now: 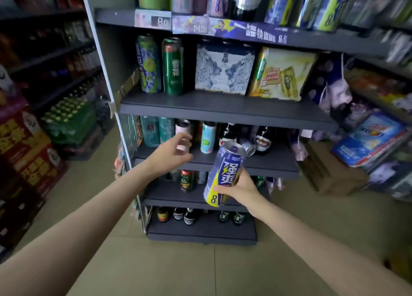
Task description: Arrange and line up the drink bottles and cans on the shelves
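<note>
Here, the right hand (239,189) has its grip curled round a blue-and-yellow can (224,176), tilted, held in the air in front of the shelf unit (223,110). At ten o'clock from that can, the left hand (171,154) reaches to the third shelf, fingers spread and loosely bent about a pink-and-white can (183,137); contact unclear. A pale mint can (208,137) stands just beside, at three o'clock.
</note>
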`<action>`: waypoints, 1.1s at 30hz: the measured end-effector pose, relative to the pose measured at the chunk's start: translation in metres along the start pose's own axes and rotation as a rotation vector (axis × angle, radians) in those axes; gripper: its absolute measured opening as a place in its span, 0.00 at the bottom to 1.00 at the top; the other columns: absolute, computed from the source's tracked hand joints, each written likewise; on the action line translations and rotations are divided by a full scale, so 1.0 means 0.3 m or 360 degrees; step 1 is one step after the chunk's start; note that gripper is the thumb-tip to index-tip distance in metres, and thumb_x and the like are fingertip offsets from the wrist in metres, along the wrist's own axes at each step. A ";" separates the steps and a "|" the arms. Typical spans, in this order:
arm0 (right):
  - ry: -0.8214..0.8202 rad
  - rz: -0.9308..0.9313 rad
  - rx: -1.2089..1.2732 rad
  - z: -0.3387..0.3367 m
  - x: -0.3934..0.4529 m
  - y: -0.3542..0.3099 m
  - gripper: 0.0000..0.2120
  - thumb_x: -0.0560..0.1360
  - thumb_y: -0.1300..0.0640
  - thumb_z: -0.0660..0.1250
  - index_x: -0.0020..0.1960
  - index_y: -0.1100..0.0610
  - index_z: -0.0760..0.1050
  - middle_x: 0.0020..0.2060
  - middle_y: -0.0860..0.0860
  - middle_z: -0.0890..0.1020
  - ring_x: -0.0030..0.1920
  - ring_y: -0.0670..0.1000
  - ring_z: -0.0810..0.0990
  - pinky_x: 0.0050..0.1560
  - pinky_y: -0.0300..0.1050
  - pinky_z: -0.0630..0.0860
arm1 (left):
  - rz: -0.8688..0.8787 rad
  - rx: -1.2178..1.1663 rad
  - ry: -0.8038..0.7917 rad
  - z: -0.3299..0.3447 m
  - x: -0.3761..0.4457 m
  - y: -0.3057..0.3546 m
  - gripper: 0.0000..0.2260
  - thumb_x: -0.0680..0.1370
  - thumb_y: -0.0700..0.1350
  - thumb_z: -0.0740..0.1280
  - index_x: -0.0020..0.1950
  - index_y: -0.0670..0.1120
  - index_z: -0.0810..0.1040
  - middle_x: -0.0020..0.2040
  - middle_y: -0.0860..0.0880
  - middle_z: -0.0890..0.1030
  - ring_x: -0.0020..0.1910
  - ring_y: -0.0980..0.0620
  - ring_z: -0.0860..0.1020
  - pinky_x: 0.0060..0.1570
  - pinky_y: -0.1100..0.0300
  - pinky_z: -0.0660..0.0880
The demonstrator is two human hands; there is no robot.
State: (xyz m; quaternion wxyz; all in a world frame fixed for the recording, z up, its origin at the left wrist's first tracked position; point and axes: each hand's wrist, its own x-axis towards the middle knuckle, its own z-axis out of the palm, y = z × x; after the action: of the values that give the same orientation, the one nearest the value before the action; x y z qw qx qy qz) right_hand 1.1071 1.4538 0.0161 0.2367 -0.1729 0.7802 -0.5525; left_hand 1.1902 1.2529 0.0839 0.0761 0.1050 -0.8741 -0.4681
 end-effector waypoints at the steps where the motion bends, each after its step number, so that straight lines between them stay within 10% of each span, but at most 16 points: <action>1: 0.0069 0.0027 0.0034 -0.026 0.000 0.031 0.28 0.62 0.63 0.78 0.55 0.49 0.69 0.53 0.48 0.80 0.54 0.50 0.79 0.52 0.44 0.76 | -0.0062 0.0056 0.0052 0.016 0.002 -0.028 0.21 0.70 0.46 0.67 0.62 0.46 0.70 0.58 0.46 0.76 0.55 0.45 0.78 0.60 0.49 0.72; 17: 0.0339 0.0126 -0.0232 -0.312 0.219 0.227 0.34 0.58 0.60 0.81 0.59 0.51 0.69 0.50 0.46 0.79 0.53 0.49 0.78 0.56 0.47 0.73 | -0.0474 0.0211 0.0127 0.232 0.221 -0.227 0.15 0.77 0.40 0.63 0.64 0.42 0.69 0.57 0.45 0.77 0.48 0.50 0.74 0.45 0.61 0.67; 26: 0.0314 0.0146 -0.0287 -0.282 0.228 0.403 0.32 0.56 0.59 0.81 0.57 0.53 0.72 0.49 0.46 0.82 0.51 0.47 0.80 0.57 0.51 0.77 | -0.0535 0.0239 0.0206 0.317 0.233 -0.342 0.15 0.75 0.37 0.63 0.61 0.40 0.71 0.54 0.43 0.79 0.54 0.45 0.77 0.52 0.59 0.70; 33: 0.0353 -0.0061 -0.0373 -0.238 0.184 0.376 0.33 0.56 0.60 0.81 0.57 0.54 0.71 0.46 0.40 0.79 0.48 0.42 0.78 0.50 0.36 0.74 | -0.0298 0.0326 0.0417 0.361 0.180 -0.373 0.13 0.74 0.35 0.62 0.58 0.41 0.74 0.53 0.44 0.80 0.53 0.43 0.78 0.53 0.54 0.73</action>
State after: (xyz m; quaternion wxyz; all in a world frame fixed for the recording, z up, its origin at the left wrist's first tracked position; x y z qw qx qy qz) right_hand 1.0204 1.5174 -0.0806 0.1166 -0.1522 0.8572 -0.4779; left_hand 1.1255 1.2656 -0.0671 0.1343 0.2533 -0.8861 -0.3642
